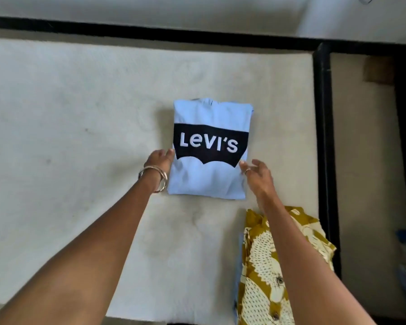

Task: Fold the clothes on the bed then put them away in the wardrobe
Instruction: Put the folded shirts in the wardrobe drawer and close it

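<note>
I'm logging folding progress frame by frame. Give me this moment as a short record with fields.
surface: mattress
folded item: light blue shirt, logo facing up, lying flat
left hand: fingers at the shirt's left edge
right hand: open, at the shirt's right edge
other clothes: yellow patterned garment, near right, under the right forearm
wardrobe: not in view

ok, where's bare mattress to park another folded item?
Widest bare patch: mattress left of the folded blue shirt, up to the black bed frame. A smaller strip lies between the two forearms. Crowded on the right: right hand at the shirt's edge, patterned yellow garment beside the frame. Left hand touches the shirt's left edge.
</note>
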### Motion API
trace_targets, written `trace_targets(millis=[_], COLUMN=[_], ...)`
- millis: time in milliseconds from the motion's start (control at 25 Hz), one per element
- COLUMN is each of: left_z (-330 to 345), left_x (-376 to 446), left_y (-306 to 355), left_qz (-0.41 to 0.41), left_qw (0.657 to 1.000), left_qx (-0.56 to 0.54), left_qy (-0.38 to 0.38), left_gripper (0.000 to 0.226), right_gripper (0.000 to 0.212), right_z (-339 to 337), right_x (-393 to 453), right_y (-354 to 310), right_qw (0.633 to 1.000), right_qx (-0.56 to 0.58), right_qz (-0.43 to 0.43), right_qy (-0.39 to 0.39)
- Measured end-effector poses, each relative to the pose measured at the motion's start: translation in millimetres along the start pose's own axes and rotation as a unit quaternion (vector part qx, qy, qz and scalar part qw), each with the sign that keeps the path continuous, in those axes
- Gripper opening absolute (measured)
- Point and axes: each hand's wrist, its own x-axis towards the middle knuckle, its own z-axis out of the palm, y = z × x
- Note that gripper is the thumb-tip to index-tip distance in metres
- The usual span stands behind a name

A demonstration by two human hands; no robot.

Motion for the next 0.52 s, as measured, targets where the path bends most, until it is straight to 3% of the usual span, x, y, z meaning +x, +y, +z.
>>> trace_targets(millis=[120, 200, 400, 520], left_z=[33.7, 47.9, 30.1, 11.8], left_x=[43.3, 53.8, 29.6, -21.8], left_y=[-3.0, -9.4, -0.4, 3.9], left_qz=[0.006, 0.01, -0.038, -0.051], left_qw=[1.0, 0.999, 0.976, 0.943], left_qx=[-0.015, -0.027, -0.141, -0.213], left_qy=[-0.023, -0.039, -0.163, -0.251], left_gripper=[0.075, 0.078, 0.044, 0.026], right_gripper=[0.076, 0.072, 0.033, 0.034], right_z=[24.0, 35.9, 25.6, 4.8], right_x=[48.5, 63.7, 36.3, -9.3], right_y=[5.3, 16.5, 10.2, 3.2], right_qw=[0.999, 1.0, 0.987, 0.98], right_qx=[0.018, 0.018, 0.123, 0.153], right_qz=[0.017, -0.008, 0.07, 0.083], right_qy=[-0.021, -0.014, -0.08, -0.1])
